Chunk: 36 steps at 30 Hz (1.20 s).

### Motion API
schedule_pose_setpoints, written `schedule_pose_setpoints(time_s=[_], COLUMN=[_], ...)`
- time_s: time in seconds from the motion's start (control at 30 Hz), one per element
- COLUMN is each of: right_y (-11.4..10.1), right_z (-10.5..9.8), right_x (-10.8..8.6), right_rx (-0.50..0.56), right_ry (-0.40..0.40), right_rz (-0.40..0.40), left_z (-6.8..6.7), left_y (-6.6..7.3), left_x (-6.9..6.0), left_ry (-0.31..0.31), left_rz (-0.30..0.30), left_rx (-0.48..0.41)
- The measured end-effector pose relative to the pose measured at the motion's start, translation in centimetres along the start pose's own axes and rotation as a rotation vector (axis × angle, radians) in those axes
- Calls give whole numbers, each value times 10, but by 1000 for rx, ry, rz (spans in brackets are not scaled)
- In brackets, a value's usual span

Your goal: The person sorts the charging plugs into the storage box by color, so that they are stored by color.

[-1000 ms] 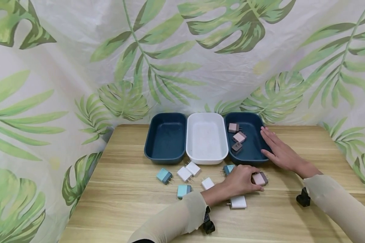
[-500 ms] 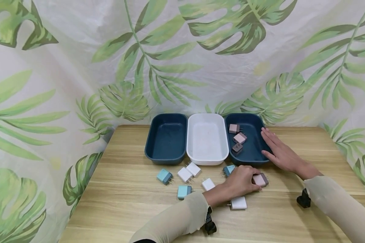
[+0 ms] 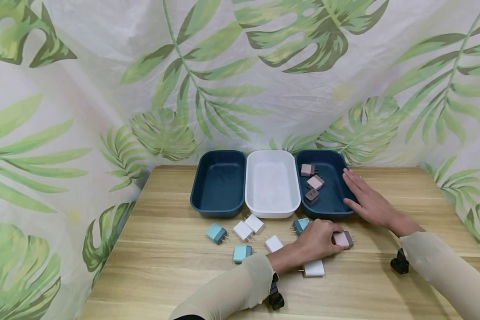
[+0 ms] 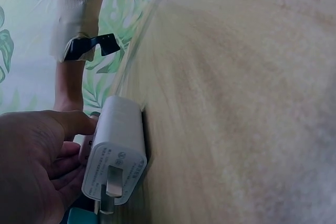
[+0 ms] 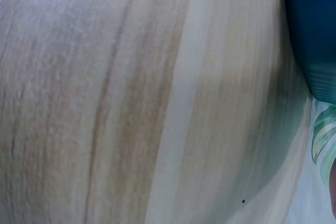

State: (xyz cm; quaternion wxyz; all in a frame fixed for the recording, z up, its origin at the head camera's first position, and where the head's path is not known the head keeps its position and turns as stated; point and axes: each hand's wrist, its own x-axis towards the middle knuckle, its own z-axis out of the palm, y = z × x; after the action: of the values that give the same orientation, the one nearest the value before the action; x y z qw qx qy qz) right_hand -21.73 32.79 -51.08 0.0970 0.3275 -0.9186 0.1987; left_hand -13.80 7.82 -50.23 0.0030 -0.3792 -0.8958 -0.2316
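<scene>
My left hand [image 3: 316, 240] pinches a pink-and-brown charger plug [image 3: 342, 239] on the table, thumb and fingers at its near end. In the left wrist view a white charger [image 4: 118, 140] with its prongs toward the camera partly hides the pink one, beside my left hand [image 4: 31, 166]. Straight fingers of my right hand [image 3: 370, 202] rest against the right side of the right-hand dark blue tray [image 3: 328, 213]. Inside that tray lie a pink charger [image 3: 307, 170], another pink charger [image 3: 315, 182] and a brown-faced charger [image 3: 311, 196].
A white tray [image 3: 273, 213] and another dark blue tray [image 3: 218, 212] stand left of the right-hand tray. Before them on the wooden table [image 3: 152, 266] lie several white chargers [image 3: 243, 230] and teal chargers [image 3: 216, 233]. A leaf-patterned cloth [image 3: 224, 89] hangs behind.
My left fingers have closed in slightly on the pink-and-brown charger, which has barely moved. The right hand stays at the tray's side.
</scene>
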Motion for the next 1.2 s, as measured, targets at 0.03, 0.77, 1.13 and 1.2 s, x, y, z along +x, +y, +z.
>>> schedule_pose_setpoints(time_s=[0.03,0.77,1.13,1.2], right_y=[0,-2,0,0], right_z=[0,-2,-2,-1], right_x=[0,1,2,2], right_rx=[1,11,3,-1], right_ry=[-1,-2,8,12], right_rz=[3,-6,-30,-41], left_z=[-1,-45,-73,-77], left_y=[0,-4,-11,-13], left_x=[0,-5,3,5], left_ry=[-1,54,98,108], left_rz=[0,-4,10,7], left_rx=[-4,-3,11,-3])
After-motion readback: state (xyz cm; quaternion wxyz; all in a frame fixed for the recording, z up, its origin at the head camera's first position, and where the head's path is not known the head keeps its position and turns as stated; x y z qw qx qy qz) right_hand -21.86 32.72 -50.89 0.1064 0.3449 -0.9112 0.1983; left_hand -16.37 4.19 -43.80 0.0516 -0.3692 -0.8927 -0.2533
